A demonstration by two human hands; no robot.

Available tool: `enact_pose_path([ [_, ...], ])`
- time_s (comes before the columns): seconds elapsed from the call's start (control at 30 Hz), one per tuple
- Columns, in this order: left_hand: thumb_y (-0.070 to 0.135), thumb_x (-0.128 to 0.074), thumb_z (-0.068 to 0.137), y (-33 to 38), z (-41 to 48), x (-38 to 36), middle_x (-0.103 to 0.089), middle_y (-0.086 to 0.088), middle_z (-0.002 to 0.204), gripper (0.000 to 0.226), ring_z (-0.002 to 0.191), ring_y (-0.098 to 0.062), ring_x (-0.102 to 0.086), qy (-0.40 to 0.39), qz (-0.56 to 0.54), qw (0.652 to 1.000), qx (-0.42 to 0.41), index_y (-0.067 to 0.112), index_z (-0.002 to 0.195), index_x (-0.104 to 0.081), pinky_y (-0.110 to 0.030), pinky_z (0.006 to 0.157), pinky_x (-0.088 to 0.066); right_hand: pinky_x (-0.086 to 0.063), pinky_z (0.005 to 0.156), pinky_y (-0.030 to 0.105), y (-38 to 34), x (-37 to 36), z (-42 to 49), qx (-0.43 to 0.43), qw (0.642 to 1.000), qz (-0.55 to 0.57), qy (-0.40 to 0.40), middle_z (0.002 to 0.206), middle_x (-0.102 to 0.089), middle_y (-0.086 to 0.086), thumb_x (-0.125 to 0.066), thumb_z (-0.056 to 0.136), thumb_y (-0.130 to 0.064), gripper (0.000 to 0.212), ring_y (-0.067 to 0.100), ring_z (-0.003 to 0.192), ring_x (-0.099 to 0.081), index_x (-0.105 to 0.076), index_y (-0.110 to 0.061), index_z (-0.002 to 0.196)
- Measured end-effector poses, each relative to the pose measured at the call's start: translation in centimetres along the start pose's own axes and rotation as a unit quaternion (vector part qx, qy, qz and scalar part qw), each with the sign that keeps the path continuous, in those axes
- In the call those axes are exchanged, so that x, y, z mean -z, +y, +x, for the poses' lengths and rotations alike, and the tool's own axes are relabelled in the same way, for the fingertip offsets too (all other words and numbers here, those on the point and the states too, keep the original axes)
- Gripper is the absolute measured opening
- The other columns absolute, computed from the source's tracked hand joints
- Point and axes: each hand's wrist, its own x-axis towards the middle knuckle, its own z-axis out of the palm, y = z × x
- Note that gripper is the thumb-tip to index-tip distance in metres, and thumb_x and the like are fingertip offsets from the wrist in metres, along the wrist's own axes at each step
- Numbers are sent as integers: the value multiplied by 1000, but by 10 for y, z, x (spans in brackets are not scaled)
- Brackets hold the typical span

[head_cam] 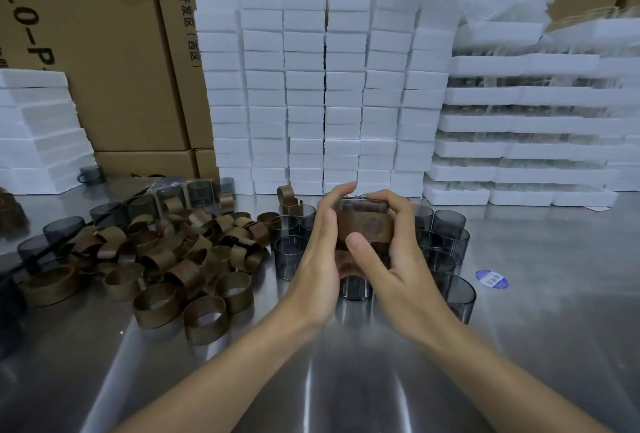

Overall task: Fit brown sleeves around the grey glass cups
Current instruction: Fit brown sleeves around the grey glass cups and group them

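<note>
Both my hands hold one grey glass cup [360,205] above the metal table, with a brown sleeve [363,226] wrapped round its middle. My left hand [320,252] cups its left side, fingers curled over the top rim. My right hand [388,252] grips the right side, its thumb pressed on the sleeve's front. Beneath and around my hands stand several bare grey cups [450,224]. A heap of loose brown sleeves [180,259] lies to the left, with more grey cups [201,192] behind it.
Stacks of white foam blocks [325,93] form a wall at the back, with foam trays [519,127] to the right and cardboard boxes [104,51] behind. A blue sticker [491,279] lies on the steel table [346,380].
</note>
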Motion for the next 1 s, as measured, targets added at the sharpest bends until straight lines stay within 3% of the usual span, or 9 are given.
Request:
enact_pose_path([
  [0.3, 38, -24, 113, 10, -9, -4, -64, 2, 101, 38, 94, -17, -61, 2, -8, 994, -105, 16, 123, -53, -33, 82, -54, -61, 86, 31, -20, -16, -11, 45, 997, 20, 57, 115, -63, -19, -73, 91, -51, 50, 22, 108, -70, -42, -53, 131],
  [0.4, 38, -23, 113, 14, -12, -7, -56, -4, 97, 38, 89, -22, -54, 17, 6, 993, -114, 14, 114, -52, -41, 78, -50, -62, 86, 35, -25, -21, -15, 51, 997, 15, 64, 113, -61, -16, -75, 89, -52, 50, 24, 106, -69, -43, -58, 128],
  [0.57, 37, -22, 113, 14, -17, -11, -52, 2, 88, 37, 82, -16, -50, 35, 25, 992, -120, 16, 103, -51, -31, 72, -49, -57, 82, 26, -28, -22, -16, 78, 994, -10, 81, 107, -56, -23, -73, 87, -52, 45, 19, 101, -66, -42, -64, 118],
  [0.67, 35, -21, 114, 12, -17, -12, -48, -2, 88, 37, 81, -20, -46, 43, 41, 990, -125, 15, 101, -49, -37, 73, -46, -58, 84, 37, -27, -22, -15, 75, 994, -21, 81, 106, -56, -16, -71, 87, -55, 41, 21, 101, -64, -42, -66, 113],
  [0.83, 41, -22, 115, 10, -17, -12, -52, -13, 94, 41, 90, -26, -51, 42, 38, 991, -124, 18, 104, -55, -55, 83, -45, -56, 86, 55, -25, -20, -13, 59, 995, -25, 79, 105, -58, 3, -70, 86, -58, 35, 32, 98, -63, -46, -54, 111],
  [0.9, 46, -24, 114, 10, -15, -12, -53, -13, 95, 43, 91, -26, -53, 36, 30, 993, -110, 16, 107, -54, -56, 84, -47, -56, 84, 54, -24, -16, -9, 54, 995, -31, 73, 103, -59, 2, -70, 87, -59, 35, 30, 97, -64, -45, -54, 111],
  [1.0, 50, -23, 113, 8, -10, -8, -64, -2, 102, 43, 97, -18, -64, 6, 21, 997, -79, 22, 119, -55, -42, 89, -58, -57, 80, 42, -17, -5, -2, 50, 995, -64, 52, 98, -62, -5, -68, 88, -61, 34, 24, 94, -66, -43, -59, 112],
])
